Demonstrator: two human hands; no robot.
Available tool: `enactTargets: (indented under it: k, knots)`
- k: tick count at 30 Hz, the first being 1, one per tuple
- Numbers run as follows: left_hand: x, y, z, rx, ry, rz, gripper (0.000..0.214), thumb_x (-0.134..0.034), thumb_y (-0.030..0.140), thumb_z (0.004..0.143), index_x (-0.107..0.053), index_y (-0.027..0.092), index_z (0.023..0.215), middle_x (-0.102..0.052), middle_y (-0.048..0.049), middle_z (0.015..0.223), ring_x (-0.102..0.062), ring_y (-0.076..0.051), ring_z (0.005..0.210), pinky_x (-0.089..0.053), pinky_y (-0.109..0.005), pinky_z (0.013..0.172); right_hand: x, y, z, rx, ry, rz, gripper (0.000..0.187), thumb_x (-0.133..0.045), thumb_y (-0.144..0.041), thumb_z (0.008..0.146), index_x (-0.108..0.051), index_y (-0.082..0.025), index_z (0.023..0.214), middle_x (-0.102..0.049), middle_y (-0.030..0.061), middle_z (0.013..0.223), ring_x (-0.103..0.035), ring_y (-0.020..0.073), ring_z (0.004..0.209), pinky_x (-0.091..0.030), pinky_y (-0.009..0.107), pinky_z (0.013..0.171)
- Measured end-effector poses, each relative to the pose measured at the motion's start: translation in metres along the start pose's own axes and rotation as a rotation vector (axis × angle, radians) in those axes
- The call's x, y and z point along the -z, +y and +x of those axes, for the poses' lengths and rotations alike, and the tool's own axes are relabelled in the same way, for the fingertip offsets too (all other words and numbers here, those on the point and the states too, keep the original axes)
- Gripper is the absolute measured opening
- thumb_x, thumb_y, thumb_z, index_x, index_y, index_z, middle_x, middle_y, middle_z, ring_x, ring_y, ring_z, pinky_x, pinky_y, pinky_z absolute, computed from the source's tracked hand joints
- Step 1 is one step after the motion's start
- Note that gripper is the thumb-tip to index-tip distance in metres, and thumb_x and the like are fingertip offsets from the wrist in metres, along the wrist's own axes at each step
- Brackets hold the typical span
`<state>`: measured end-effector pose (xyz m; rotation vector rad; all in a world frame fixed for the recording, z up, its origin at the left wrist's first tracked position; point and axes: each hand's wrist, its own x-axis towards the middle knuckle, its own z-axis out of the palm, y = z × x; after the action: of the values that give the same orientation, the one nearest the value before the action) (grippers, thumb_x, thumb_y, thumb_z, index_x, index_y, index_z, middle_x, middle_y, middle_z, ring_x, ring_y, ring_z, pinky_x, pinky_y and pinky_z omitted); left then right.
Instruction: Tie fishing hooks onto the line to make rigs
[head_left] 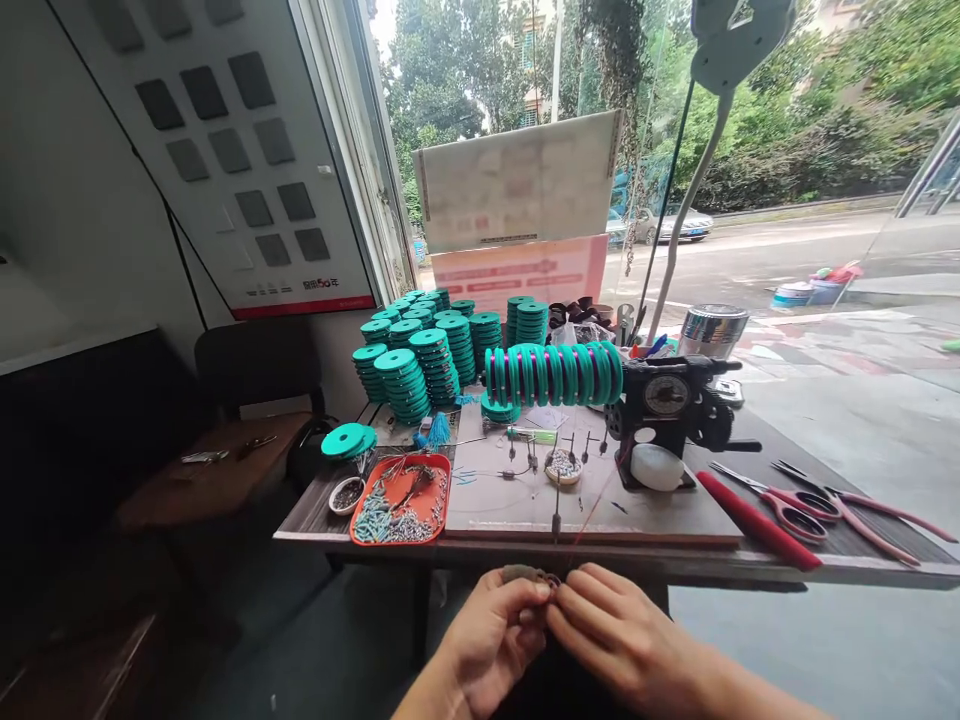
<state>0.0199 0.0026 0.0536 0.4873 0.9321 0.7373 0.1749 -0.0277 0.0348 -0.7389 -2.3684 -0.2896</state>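
My left hand (491, 630) and my right hand (615, 625) meet just below the table's front edge, fingertips pinched together on a small brownish piece (529, 574) that I cannot make out clearly. A thin red line (596, 505) runs from my fingers up to the black winding machine (671, 400) on the board. A row of green spools (555, 372) sits on the machine's axle.
Stacks of green spools (420, 355) stand at the back left. An orange tray (401, 500) holds small metal parts, with a small bowl (347, 494) beside it. Red-handled scissors (787, 505), pliers (862, 505) and a red stick (757, 520) lie at right.
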Motion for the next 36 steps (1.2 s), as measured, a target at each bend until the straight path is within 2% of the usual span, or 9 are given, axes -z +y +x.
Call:
enactTargets:
  k: [9,12,15,20,21,23,27,32,36]
  knots:
    - [-0.003,-0.005,0.005,-0.075,-0.043,0.189,0.015,-0.071,0.011,0.052,-0.056,0.013,0.054,-0.042,0.0065,0.049,-0.032,-0.004,0.047,-0.023,-0.015,0.042,-0.006,0.006,-0.019,-0.125,-0.177,0.121,0.025,-0.035,-0.006,0.085,-0.057,-0.017,0.079,-0.06,0.0065,0.074,-0.055,0.0173,0.071,-0.047,0.028,0.067]
    - [-0.005,-0.007,-0.002,-0.372,-0.039,0.439,0.014,-0.066,0.008,0.061,-0.056,0.014,0.054,-0.047,0.0032,0.058,-0.039,-0.008,0.056,-0.032,-0.018,0.051,0.0,-0.009,-0.019,-0.223,-0.175,0.18,0.03,-0.031,-0.007,0.087,-0.055,-0.018,0.072,-0.059,0.005,0.067,-0.052,0.0157,0.062,-0.045,0.026,0.06]
    - [-0.002,-0.011,-0.008,-0.818,-0.043,0.845,0.018,-0.059,0.009,0.07,-0.055,0.015,0.054,-0.049,-0.0006,0.068,-0.046,-0.012,0.063,-0.039,-0.022,0.057,0.019,-0.016,-0.002,-0.321,-0.138,0.391,0.036,-0.029,-0.014,0.089,-0.05,-0.019,0.06,-0.055,0.002,0.057,-0.046,0.0129,0.052,-0.039,0.023,0.05]
    - [0.007,-0.013,-0.005,-1.465,0.052,1.048,0.024,-0.053,0.002,0.072,-0.065,0.018,0.086,-0.06,-0.0056,0.083,-0.059,-0.017,0.076,-0.046,-0.024,0.07,0.037,0.005,0.06,-0.876,-0.162,1.025,0.013,-0.056,-0.02,0.071,-0.054,-0.016,0.059,-0.048,-0.0038,0.052,-0.043,0.0091,0.051,-0.035,0.019,0.048]
    - [0.007,-0.012,-0.003,-1.456,0.107,1.011,0.024,-0.054,0.003,0.073,-0.065,0.019,0.086,-0.061,-0.0051,0.083,-0.059,-0.016,0.074,-0.047,-0.024,0.068,0.035,0.011,0.072,-0.933,-0.176,1.092,0.01,-0.057,-0.018,0.068,-0.055,-0.015,0.059,-0.048,-0.0042,0.051,-0.043,0.0088,0.049,-0.035,0.019,0.048]
    - [0.005,-0.01,-0.001,-1.228,0.154,0.846,0.015,-0.056,0.01,0.075,-0.066,0.019,0.08,-0.06,-0.0031,0.076,-0.057,-0.014,0.063,-0.045,-0.022,0.058,0.028,0.016,0.088,-0.965,-0.185,1.145,0.008,-0.054,-0.015,0.066,-0.054,-0.014,0.059,-0.05,-0.0034,0.051,-0.046,0.0092,0.048,-0.037,0.019,0.047]
    - [-0.002,-0.014,0.001,-0.692,-0.09,0.384,0.015,-0.068,0.031,0.068,-0.068,0.017,0.071,-0.053,0.0005,0.061,-0.049,-0.011,0.057,-0.039,-0.021,0.052,0.033,0.005,0.083,-0.932,-0.139,1.118,0.008,-0.056,-0.02,0.071,-0.058,-0.014,0.066,-0.056,-0.0004,0.058,-0.051,0.0121,0.056,-0.04,0.022,0.053]
    - [0.0,-0.029,0.008,-0.468,-0.301,0.035,0.017,-0.076,0.03,0.054,-0.07,0.016,0.06,-0.056,0.0007,0.065,-0.036,0.0,0.04,-0.027,-0.016,0.039,0.067,-0.008,0.027,-1.065,0.173,0.953,0.028,-0.053,-0.044,0.08,-0.061,-0.018,0.081,-0.051,-0.0023,0.057,-0.045,0.0113,0.053,-0.036,0.02,0.048]
    - [0.001,-0.037,0.016,-0.415,-0.365,-0.06,0.011,-0.075,0.022,0.051,-0.072,0.017,0.06,-0.061,-0.0008,0.065,-0.033,0.004,0.032,-0.022,-0.014,0.035,0.059,-0.012,-0.011,-1.158,0.174,0.856,0.033,-0.055,-0.05,0.077,-0.063,-0.018,0.073,-0.05,-0.002,0.055,-0.045,0.0127,0.052,-0.038,0.021,0.048]
